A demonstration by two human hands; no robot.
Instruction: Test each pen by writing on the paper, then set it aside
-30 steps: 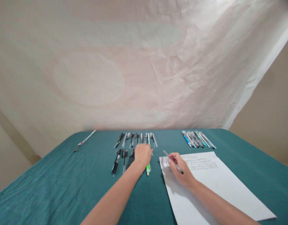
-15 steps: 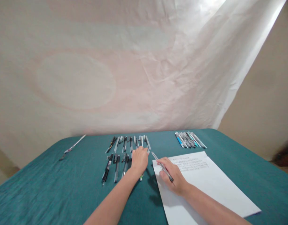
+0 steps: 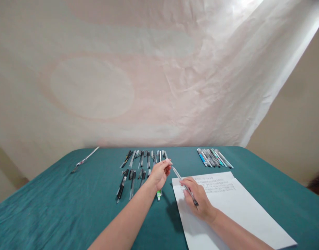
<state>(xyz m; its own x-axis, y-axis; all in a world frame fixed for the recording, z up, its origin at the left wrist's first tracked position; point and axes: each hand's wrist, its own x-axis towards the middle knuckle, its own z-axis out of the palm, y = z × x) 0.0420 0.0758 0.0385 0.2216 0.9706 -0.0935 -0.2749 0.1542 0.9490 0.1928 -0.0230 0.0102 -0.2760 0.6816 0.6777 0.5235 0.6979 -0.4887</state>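
My right hand [image 3: 197, 198] is closed around a clear-barrelled pen [image 3: 188, 190] with a dark lower end, held slanting above the paper [image 3: 242, 205]. Its upper end points at my left hand [image 3: 160, 174], whose thumb and fingers pinch a small whitish, see-through piece that looks like a pen cap [image 3: 169, 161]. A slight gap appears to lie between cap and pen. Several lines of handwriting cover the top of the paper. Left of my left hand lie two rows of pens with caps beside them, including a black pen [image 3: 122, 185]; my wrist and hand partly hide the front row.
A tight row of several pens [image 3: 214, 158] lies at the back right. One white pen-like stick [image 3: 88, 156] with a dark end rests at the far left. A green-and-white item [image 3: 159, 195] lies below my left hand. Green cloth [image 3: 58, 208] covers the table; a pale sheet hangs behind.
My left hand has come away from the pens and turned, bringing the cap up near the pen's upper end. The right hand keeps its hold on the pen. The view has shifted slightly.
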